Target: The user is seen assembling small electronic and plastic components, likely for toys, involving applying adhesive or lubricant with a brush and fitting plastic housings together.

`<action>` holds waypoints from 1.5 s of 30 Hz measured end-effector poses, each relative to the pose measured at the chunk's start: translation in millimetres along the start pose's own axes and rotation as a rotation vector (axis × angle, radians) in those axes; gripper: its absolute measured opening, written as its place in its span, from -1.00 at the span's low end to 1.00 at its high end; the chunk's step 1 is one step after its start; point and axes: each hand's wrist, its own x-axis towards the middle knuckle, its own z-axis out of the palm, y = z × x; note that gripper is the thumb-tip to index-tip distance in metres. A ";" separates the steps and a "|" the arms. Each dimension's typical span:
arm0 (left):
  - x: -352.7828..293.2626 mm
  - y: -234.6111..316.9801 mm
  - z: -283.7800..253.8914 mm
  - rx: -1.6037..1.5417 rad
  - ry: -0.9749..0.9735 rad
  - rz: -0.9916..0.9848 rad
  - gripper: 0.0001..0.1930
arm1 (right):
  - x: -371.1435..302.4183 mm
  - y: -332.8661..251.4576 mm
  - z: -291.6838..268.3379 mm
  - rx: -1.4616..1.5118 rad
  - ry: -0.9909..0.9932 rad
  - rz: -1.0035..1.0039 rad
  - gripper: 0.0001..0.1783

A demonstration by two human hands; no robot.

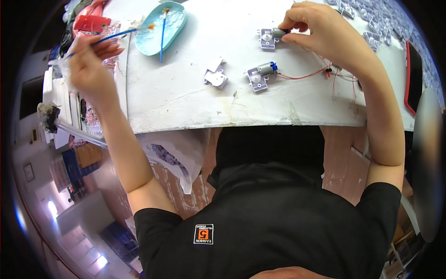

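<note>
At the left, my left hand (93, 69) is closed on a thin blue brush (116, 35), its orange-brown tip pointing right, over the rim of a pale teal dish (144, 42). A second blue brush (162, 39) rests across that dish, which holds a glossy pale coating. Across the table, my right hand (309, 28) pinches a small grey motor (278, 33) seated in a white plastic housing (267, 41). Nearer me lies another white housing (257, 80) with a grey, blue-ended motor (266, 69) and red wires. Left of it sits a white housing (216, 77) with no motor showing.
Many white plastic parts (371, 23) are heaped at the far right, beside a red-edged black device (413, 76). Thin red wires (337, 74) trail over the white table (186, 107) under my right forearm. Red items (91, 23) and bundled wires crowd the left edge.
</note>
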 end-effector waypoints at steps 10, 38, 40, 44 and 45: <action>-105.1 98.2 37.4 -0.321 -0.358 0.188 -0.49 | -6.2 -12.8 -3.2 0.204 -0.235 -0.222 -0.79; -95.5 105.3 43.8 -0.240 -0.549 0.433 -0.74 | -6.5 -16.4 -0.3 0.184 -0.312 -0.144 -0.83; -97.5 116.1 45.1 -0.113 -0.611 0.430 -0.57 | -6.9 -15.3 0.6 0.188 -0.320 -0.136 -0.84; -96.9 117.4 47.3 -0.142 -0.668 0.449 -0.59 | -6.9 -14.7 2.0 0.164 -0.307 -0.153 -0.84; -96.6 115.7 47.9 -0.144 -0.672 0.499 -0.58 | -7.0 -14.9 1.6 0.157 -0.316 -0.137 -0.83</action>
